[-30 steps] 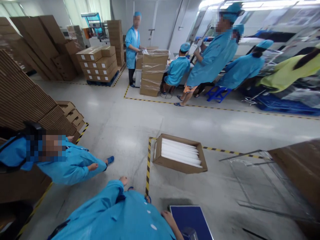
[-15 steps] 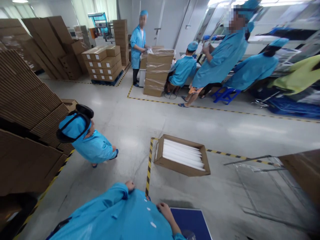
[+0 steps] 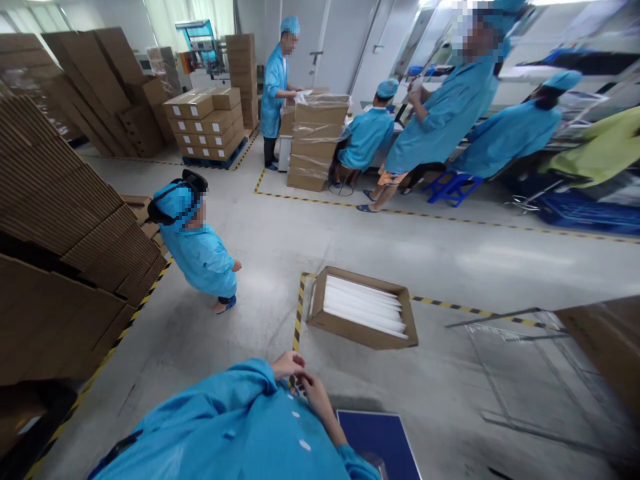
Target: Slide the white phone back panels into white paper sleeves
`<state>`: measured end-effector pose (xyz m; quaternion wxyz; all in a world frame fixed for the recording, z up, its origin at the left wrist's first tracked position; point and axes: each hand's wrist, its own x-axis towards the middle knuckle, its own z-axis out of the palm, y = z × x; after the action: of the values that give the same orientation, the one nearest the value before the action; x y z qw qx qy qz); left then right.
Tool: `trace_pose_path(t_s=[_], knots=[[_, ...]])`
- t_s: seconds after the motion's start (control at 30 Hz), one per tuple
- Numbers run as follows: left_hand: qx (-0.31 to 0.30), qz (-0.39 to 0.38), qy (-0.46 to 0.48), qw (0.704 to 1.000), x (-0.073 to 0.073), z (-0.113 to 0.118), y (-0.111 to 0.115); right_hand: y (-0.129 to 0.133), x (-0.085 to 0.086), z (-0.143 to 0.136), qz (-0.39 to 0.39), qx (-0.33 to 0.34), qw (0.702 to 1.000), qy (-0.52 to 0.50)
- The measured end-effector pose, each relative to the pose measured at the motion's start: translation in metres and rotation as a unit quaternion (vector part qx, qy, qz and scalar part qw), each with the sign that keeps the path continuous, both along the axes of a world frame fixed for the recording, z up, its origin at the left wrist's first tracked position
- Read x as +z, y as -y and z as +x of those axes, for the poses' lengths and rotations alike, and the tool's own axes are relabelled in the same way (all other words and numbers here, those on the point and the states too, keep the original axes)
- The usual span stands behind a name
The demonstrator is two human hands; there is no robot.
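My left hand is in front of my blue smock, its fingers loosely bent and pointing to the right. Just below it is my right hand, with half-curled fingers. Their fingertips meet or nearly meet, and I see nothing held in either. Beyond my hands, out of reach, an open cardboard box on the floor holds several white flat pieces standing in a row. Close to my right forearm is a dark blue board or tabletop with a pale edge.
A person in a blue smock stands ahead on the left, beside stacked flat cardboard. A metal frame stands on the right. Wrapped boxes and several workers are at the back. Yellow-black tape marks the floor.
My hands have come together in front of my smock from farther apart. The person on the left has moved a little away from me and turned. The white-filled box has stayed put.
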<state>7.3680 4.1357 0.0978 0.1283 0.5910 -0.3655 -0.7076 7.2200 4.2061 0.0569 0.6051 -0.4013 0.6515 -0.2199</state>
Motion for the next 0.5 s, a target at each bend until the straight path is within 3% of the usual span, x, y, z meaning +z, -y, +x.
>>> trace_pose_path(t_s=[0.37, 0.5], knots=[[0.036, 0.021, -0.027, 0.999, 0.023, 0.014, 0.005, 0.001, 0.028, -0.002, -0.03, 0.077, 0.996, -0.022], [-0.004, 0.004, -0.008, 1.0, 0.04, 0.015, 0.014, 0.003, 0.047, 0.001, -0.048, 0.047, 0.997, -0.03]])
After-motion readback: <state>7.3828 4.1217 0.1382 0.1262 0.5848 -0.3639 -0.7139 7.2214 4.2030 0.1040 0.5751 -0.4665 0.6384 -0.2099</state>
